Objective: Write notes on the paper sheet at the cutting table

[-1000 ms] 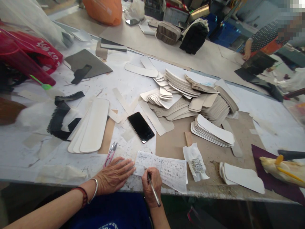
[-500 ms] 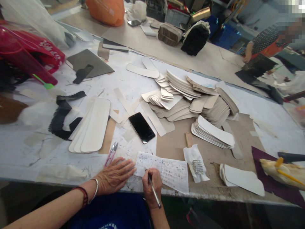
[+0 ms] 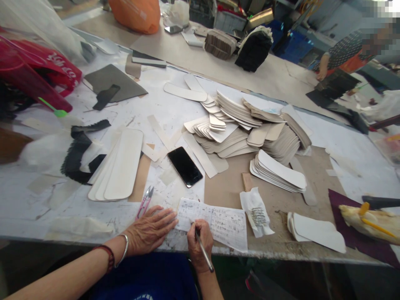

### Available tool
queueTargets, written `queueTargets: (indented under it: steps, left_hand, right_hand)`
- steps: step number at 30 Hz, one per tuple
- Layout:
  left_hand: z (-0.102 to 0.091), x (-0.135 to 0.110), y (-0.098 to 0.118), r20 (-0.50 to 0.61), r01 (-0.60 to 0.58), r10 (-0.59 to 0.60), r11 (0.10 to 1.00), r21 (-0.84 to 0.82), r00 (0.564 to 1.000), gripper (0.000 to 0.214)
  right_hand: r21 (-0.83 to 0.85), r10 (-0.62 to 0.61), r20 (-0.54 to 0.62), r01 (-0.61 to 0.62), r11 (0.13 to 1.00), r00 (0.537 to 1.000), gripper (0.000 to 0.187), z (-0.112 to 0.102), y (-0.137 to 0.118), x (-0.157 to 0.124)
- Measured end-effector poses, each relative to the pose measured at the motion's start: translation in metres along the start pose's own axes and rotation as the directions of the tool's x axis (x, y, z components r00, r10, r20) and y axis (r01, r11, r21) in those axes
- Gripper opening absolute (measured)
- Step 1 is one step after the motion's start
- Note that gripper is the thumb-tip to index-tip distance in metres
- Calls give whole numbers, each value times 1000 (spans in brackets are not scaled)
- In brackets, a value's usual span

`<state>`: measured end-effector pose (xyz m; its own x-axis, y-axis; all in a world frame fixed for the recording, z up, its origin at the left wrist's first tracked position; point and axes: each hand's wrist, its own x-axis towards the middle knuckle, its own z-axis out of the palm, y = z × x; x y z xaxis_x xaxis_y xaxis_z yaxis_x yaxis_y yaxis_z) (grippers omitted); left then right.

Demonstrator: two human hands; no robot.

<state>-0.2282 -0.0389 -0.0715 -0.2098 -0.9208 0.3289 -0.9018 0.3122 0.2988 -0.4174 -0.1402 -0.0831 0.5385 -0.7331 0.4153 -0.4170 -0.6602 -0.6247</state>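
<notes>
My right hand grips a thin metal pen, its tip resting on a handwritten paper note at the table's near edge. Fingers spread, my left hand lies flat on the table just left of that note, a bangle and a red band on its wrist. Pink thread snips lie right above my left hand. A black phone rests face up beyond the note.
A big heap of cream cut-out pieces fills the table's middle, with a smaller stack to the left. A crumpled printed paper and black trim lie nearby. Another person works at the far right.
My right hand has shifted slightly to the right along the note with the pen. My left hand stays flat in place.
</notes>
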Motion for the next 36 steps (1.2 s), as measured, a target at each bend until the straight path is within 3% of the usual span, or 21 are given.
queueTargets:
  steps: [11, 19, 27, 29, 32, 36]
  left_hand:
    - [-6, 5, 0, -13, -9, 9, 1000, 23, 1000, 36]
    - [3, -2, -1, 29, 12, -12, 1000, 6, 1000, 40]
    - [-5, 3, 0, 1, -37, 37, 998, 46, 999, 42]
    - [-5, 3, 1, -9, -45, 46, 997, 61, 999, 41]
    - [-4, 3, 0, -43, -55, 58, 996, 73, 997, 38]
    - [-4, 3, 0, -103, -65, 73, 994, 82, 992, 36]
  right_hand:
    - [-36, -32, 11, 33, 999, 999, 11, 1, 1, 0]
    - [-6, 29, 8, -29, 1000, 1000, 11, 1, 4, -2]
    - [37, 72, -55, -70, 997, 996, 10, -11, -8, 2]
    - [-19, -4, -67, 3, 1000, 998, 15, -22, -13, 6]
    - [-267, -147, -73, 123, 956, 986, 29, -44, -12, 16]
    - [-562, -145, -81, 75, 823, 986, 26, -72, 7, 29]
